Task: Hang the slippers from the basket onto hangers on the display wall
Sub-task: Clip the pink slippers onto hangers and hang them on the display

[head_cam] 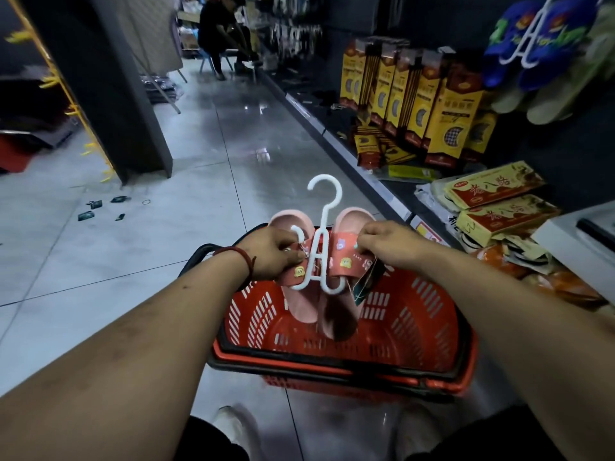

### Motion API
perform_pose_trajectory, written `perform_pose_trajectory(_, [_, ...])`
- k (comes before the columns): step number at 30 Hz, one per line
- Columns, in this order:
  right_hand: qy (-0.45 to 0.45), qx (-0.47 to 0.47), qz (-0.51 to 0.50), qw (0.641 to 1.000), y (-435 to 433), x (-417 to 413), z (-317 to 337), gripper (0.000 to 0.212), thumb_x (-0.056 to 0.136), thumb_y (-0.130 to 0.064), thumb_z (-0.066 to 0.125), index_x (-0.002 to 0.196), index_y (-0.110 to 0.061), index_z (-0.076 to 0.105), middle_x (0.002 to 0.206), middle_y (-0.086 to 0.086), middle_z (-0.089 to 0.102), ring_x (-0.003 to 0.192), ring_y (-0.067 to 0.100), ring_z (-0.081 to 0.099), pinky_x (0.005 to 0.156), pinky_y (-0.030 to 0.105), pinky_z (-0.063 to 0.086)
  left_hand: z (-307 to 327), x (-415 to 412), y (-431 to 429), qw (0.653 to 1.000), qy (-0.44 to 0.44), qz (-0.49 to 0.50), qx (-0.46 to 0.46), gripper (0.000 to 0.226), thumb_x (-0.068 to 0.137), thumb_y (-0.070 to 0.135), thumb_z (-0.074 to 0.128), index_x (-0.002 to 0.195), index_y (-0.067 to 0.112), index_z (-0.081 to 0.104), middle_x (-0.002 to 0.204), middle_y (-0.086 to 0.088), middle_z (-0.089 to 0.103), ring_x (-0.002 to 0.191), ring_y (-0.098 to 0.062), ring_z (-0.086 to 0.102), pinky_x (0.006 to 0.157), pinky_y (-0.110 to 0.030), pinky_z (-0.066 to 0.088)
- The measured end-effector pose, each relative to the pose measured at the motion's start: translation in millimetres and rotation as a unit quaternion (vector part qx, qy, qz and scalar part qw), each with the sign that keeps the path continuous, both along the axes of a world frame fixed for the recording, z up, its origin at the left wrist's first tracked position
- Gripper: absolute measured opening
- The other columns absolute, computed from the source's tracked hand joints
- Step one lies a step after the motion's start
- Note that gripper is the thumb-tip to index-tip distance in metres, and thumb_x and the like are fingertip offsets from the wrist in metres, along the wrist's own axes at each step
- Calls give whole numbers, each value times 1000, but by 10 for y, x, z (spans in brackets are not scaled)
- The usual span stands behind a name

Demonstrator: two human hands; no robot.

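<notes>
A red basket is seen on the tiled shop floor w/ a pair of pink slippers held directly above it, already threaded on a white hanger whose hook points up. The left slipper's strap is pinched by the left hand, the right one's by the right hand, fingers pressed together on each, hanger btwn the two grips. Blue slippers are shown hung at upper right.

Dim aisle, ceiling-light glare on the glossy floor, wide-angle bending and blur at edges.
</notes>
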State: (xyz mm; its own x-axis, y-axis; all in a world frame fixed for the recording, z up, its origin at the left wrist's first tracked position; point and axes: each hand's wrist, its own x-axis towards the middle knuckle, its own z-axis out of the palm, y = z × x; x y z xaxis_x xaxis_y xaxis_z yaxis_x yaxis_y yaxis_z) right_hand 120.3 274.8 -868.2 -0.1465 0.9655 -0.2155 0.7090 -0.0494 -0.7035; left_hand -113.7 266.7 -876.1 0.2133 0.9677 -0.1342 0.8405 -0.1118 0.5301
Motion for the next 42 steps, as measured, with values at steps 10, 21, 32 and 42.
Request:
perform_pose_trajectory(10, [117,-16,-21,993,-44,-144,-142,29,86,-19,75,114,-20,70,94,0,73,66,5,68,58,19,51,-23,-135,-55,995,-85,56,18,23,92,36,65,80,16,65,85,-6,69,85,-27,67,82,-44,55])
perform_pose_trajectory(21, [173,-16,-54,983,-94,-392,-93,44,86,-18,79,127,-15,64,94,8,72,45,12,48,35,19,33,153,-219,-205,996,-77,41,28,24,94,32,64,85,10,64,87,-10,69,87,-29,66,83,-43,53])
perform_pose_trajectory(32, [73,102,-24,992,-193,-172,225,19,90,-19,74,108,-21,69,82,-1,70,52,11,67,54,29,53,464,57,-310,982,124,-7,145,33,90,48,58,67,26,49,77,-3,59,80,-27,58,68,-33,47])
perform_pose_trajectory(42, [63,152,4,986,-589,338,717,8,95,-10,68,90,-3,64,70,22,67,52,25,65,47,36,54,1061,529,-561,978,98,-61,175,35,87,36,66,64,12,53,61,-5,53,60,-19,47,54,-32,35])
